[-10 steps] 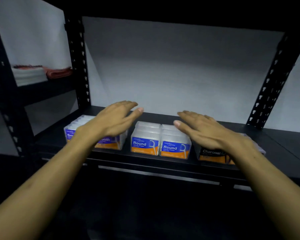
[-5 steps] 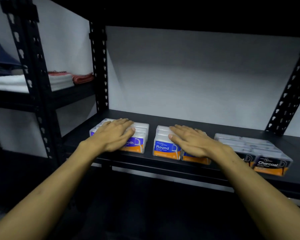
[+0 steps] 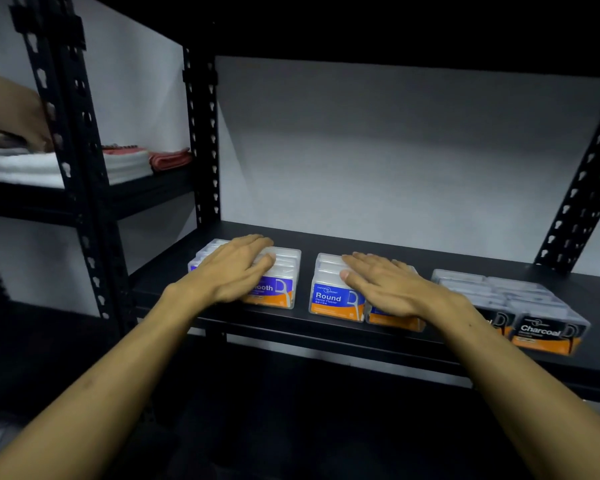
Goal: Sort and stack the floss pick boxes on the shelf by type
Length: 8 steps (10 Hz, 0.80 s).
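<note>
Sorted: three groups on the shelf [image 3: 378, 344]: Smooth boxes [image 3: 278, 289] left, Round boxes [image 3: 336, 296] middle, Charcoal boxes [image 3: 548, 330] right, apart.
Hands: left hand [image 3: 238, 270] and right hand [image 3: 383, 284] lie flat, fingers straight, gripping nothing.
Left: probably only squaring up; rear rows unclear.

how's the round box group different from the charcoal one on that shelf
The Round boxes carry blue and orange front labels; the Charcoal boxes carry black and orange ones. The right hand rests flat on the Round boxes, while no hand touches the Charcoal boxes. The Round boxes sit mid-shelf; the Charcoal boxes sit further right. Both groups have clear lids, stand in rows on the same black shelf and face forward.
</note>
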Tool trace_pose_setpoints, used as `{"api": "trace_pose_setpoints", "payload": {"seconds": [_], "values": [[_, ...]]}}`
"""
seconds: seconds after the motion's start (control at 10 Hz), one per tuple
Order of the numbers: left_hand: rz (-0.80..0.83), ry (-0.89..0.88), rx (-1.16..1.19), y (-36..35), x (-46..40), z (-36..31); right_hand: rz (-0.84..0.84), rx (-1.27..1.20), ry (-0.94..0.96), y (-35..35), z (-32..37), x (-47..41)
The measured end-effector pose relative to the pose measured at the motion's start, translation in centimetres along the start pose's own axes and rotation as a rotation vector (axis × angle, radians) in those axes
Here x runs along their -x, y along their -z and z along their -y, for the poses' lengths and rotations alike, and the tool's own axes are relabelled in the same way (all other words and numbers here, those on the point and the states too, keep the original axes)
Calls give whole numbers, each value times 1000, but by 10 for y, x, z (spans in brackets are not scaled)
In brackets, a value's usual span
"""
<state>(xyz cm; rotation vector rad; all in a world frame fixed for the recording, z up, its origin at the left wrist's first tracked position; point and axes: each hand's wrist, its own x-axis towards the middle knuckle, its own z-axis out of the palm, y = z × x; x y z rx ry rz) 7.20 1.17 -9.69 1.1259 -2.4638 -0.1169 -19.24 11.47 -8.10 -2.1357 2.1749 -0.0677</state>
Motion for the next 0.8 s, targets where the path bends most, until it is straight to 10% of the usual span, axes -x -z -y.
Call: {"api": "trace_pose_setpoints", "payload": {"seconds": [0.2, 0.8], "values": [[-173, 22, 188, 33, 15, 6, -100, -39, 18, 6, -3, 6], [-20, 260, -68, 3, 9, 52, -92, -11, -36, 4, 0, 16]]}}
